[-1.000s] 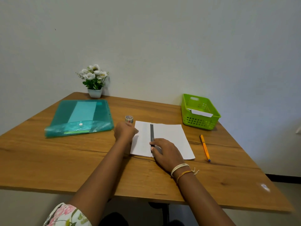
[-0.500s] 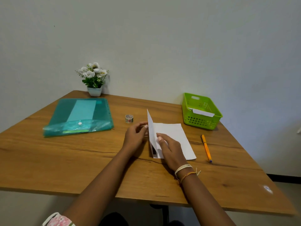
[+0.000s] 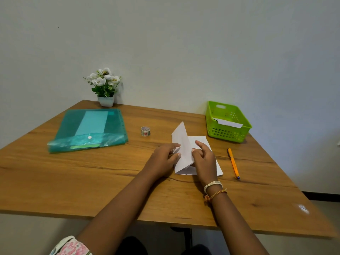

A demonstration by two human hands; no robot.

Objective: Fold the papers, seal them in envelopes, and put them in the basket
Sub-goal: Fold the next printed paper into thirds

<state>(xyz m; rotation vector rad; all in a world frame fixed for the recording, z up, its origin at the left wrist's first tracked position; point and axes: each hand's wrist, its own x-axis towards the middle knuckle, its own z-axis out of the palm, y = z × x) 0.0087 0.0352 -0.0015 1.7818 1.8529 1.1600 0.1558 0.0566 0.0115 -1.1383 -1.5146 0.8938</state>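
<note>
Your left hand [image 3: 163, 157] pinches the raised left flap of the white paper [image 3: 184, 150], which lies near the middle of the tabletop [image 3: 92, 181]. Your right hand [image 3: 205, 159] rests on the flat part, its fingers curled at the flap's right edge. The green basket [image 3: 228, 134], holding a white envelope [image 3: 229, 123], sits far right. An orange pen [image 3: 233, 163] lies right of the paper, a tape roll [image 3: 145, 131] to its far left.
</note>
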